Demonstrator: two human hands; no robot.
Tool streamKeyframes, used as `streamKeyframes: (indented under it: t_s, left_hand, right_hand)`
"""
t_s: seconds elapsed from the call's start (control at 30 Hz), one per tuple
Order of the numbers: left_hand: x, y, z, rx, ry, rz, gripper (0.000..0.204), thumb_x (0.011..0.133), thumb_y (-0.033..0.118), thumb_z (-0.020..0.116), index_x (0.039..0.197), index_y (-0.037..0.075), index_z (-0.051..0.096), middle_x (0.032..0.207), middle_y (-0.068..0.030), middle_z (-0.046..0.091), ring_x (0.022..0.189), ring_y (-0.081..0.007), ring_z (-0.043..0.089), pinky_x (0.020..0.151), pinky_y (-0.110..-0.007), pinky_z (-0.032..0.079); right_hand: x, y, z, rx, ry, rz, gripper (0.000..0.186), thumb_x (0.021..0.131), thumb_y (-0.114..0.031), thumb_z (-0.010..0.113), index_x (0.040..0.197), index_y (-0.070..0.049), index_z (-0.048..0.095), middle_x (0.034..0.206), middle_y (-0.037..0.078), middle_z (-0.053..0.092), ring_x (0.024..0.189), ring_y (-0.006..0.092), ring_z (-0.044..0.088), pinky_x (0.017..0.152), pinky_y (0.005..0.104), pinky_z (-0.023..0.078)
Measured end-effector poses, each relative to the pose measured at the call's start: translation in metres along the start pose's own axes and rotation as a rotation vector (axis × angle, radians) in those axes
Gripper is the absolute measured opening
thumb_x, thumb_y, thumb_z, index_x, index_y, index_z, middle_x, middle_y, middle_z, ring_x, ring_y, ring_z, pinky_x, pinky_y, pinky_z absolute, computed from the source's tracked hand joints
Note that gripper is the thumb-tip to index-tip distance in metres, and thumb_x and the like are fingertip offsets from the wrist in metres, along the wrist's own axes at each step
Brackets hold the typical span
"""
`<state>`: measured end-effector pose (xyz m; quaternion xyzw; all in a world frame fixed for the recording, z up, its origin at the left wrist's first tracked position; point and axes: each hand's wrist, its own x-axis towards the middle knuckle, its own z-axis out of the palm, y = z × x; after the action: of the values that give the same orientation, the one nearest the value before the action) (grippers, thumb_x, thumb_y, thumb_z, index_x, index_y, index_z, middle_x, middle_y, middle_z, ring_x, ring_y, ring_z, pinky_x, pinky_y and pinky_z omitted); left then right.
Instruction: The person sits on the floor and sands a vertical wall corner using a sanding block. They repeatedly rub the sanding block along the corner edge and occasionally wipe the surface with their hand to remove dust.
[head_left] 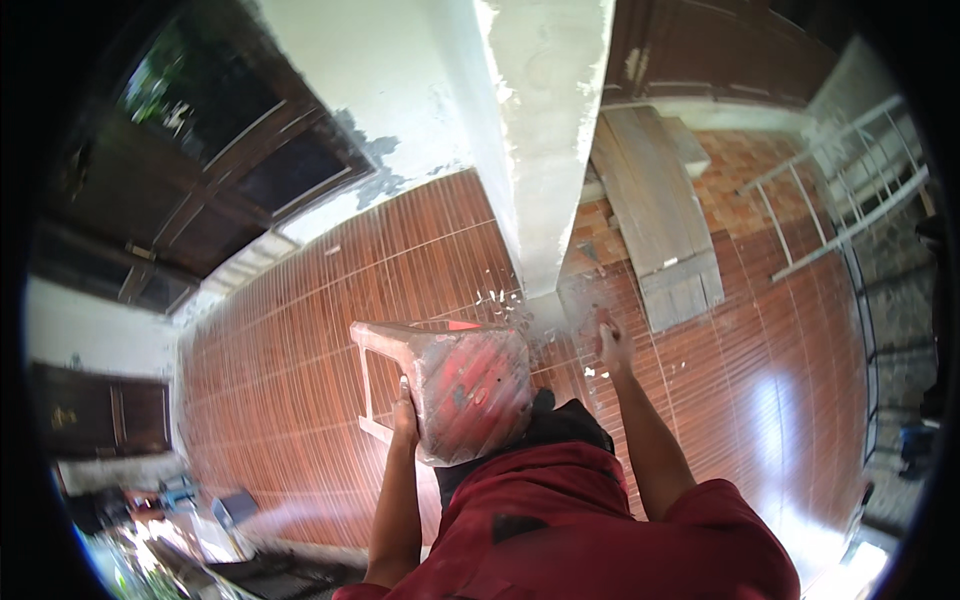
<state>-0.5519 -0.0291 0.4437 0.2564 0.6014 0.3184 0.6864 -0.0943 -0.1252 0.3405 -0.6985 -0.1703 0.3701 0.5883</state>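
A dusty plastic stool point(475, 390) with a worn red seat is tipped on its side in front of my legs, its legs pointing left. My left hand point(404, 414) grips the edge of the seat on its left side. Out to the right of the stool, my right hand point(613, 352) is closed and blurred by motion near the foot of the pillar point(548, 150). A brownish, smeared shape shows at its fingers, too unclear to name. White flakes point(497, 297) lie on the floor between the stool and the pillar.
Long grey boards point(665, 220) lie on the floor right of the pillar. A white metal rack point(850, 190) stands at the far right. Dark wooden doors point(210, 150) line the left wall, above red-brown floor tiles point(290, 330). Assorted items point(175, 495) sit at lower left.
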Motion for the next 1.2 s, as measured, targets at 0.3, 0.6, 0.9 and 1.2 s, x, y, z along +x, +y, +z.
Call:
streamKeyframes:
  t_s: [0.3,0.6,0.9,1.2]
  left_hand:
    - [0.175,-0.048,-0.01,0.397,-0.13,-0.148,0.061,0.104,0.058,0.045,0.091,0.006,0.074,0.079,-0.0025,0.063,0.074,-0.0164,0.056,0.069,-0.032,0.044]
    - [0.268,-0.138,0.008,0.91,-0.508,-0.365,0.071,0.097,0.068,0.045,0.105,0.003,0.073,0.102,-0.0164,0.069,0.099,-0.0259,0.064,0.089,-0.039,0.047]
    - [0.333,-0.226,0.005,1.041,-0.318,0.082,0.063,0.096,0.057,0.057,0.132,0.006,0.061,0.131,-0.0209,0.063,0.124,-0.0435,0.057,0.107,-0.051,0.039]
    - [0.246,-0.251,0.084,1.441,-0.73,0.816,0.075,0.084,0.051,0.072,0.142,0.01,0.05,0.14,-0.0206,0.053,0.137,-0.0373,0.044,0.115,-0.055,0.028]
  right_hand:
    - [-0.168,-0.006,0.053,-0.082,0.493,-0.032,0.03,0.1,-0.026,0.063,0.117,-0.001,0.066,0.086,0.004,0.067,0.073,0.0137,0.061,0.066,0.0325,0.051]
    - [-0.474,0.152,0.031,-0.292,0.947,0.644,0.051,0.097,-0.038,0.069,0.127,0.003,0.062,0.116,0.012,0.064,0.096,0.0207,0.061,0.084,0.0336,0.051]
    - [-0.405,0.131,0.073,-0.274,0.809,0.583,0.056,0.1,-0.034,0.063,0.143,0.0,0.048,0.134,0.016,0.055,0.119,0.0266,0.056,0.097,0.0388,0.049]
    - [-0.335,0.174,0.124,0.132,0.784,0.541,0.042,0.104,-0.022,0.056,0.138,0.002,0.05,0.125,0.013,0.059,0.112,0.0201,0.057,0.097,0.0348,0.047]
